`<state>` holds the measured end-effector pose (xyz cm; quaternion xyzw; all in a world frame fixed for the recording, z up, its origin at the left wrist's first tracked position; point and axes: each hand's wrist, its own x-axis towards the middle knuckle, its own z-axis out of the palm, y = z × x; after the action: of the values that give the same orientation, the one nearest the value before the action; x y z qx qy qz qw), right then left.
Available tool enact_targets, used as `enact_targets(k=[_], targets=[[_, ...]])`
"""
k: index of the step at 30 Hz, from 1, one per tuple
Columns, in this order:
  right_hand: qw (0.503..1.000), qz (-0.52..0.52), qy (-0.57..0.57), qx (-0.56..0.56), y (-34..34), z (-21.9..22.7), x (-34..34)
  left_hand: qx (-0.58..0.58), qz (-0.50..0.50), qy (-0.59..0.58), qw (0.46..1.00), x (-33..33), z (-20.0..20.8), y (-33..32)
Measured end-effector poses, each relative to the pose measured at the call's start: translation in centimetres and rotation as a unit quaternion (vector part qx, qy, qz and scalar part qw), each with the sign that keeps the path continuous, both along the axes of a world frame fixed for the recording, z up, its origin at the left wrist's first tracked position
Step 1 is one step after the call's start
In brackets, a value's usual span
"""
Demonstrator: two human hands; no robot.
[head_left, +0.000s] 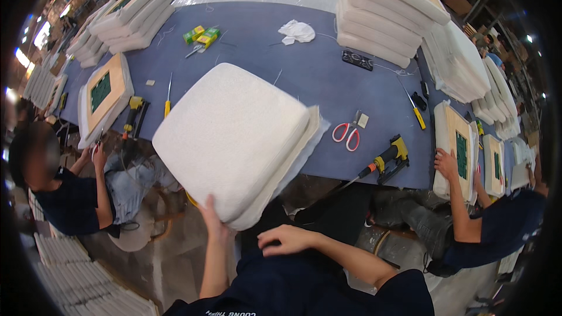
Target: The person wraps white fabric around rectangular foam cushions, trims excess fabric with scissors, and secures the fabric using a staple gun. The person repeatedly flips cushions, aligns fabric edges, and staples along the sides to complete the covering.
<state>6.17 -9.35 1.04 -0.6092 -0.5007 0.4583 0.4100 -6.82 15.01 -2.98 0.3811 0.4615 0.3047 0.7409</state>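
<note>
A white padded seat cushion lies tilted over the near edge of the table, its layered side and loose white lining facing right. My left hand grips its near corner, the thumb against the side and the other fingers partly hidden beneath. My right hand hovers close to my body, just right of that corner, with fingers loosely bent and apart and nothing visible in them. Red-handled scissors lie right of the cushion beside a small beige block. A yellow and black staple gun rests at the table's near edge.
Stacks of padded cushions stand on the blue table, back right and back left. Green-yellow boxes, a white cloth, a phone and yellow-handled screwdrivers lie there. Co-workers sit left and right, handling cushions.
</note>
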Motion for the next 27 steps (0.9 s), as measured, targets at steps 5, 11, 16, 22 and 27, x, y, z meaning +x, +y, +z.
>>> enact_targets(k=[5,11,16,22,27], targets=[[0.921,-0.271,-0.277,0.041,6.5,6.7,11.1,-0.045,-0.024,0.106,0.993,-5.7,2.7,9.0],[0.802,-0.55,-0.231,0.039,9.1,-3.9,27.3,0.115,-0.024,0.032,0.993,4.1,0.5,8.8],[0.835,-0.528,-0.143,-0.064,7.5,-2.3,23.8,0.365,-0.023,0.095,0.926,1.5,5.4,10.7],[0.782,-0.622,-0.032,0.04,0.8,-5.6,9.0,0.475,-0.198,0.162,0.842,7.5,13.9,18.7],[0.696,-0.71,0.108,0.021,0.1,-10.7,5.3,0.666,-0.28,0.379,0.578,18.5,4.7,19.1]])
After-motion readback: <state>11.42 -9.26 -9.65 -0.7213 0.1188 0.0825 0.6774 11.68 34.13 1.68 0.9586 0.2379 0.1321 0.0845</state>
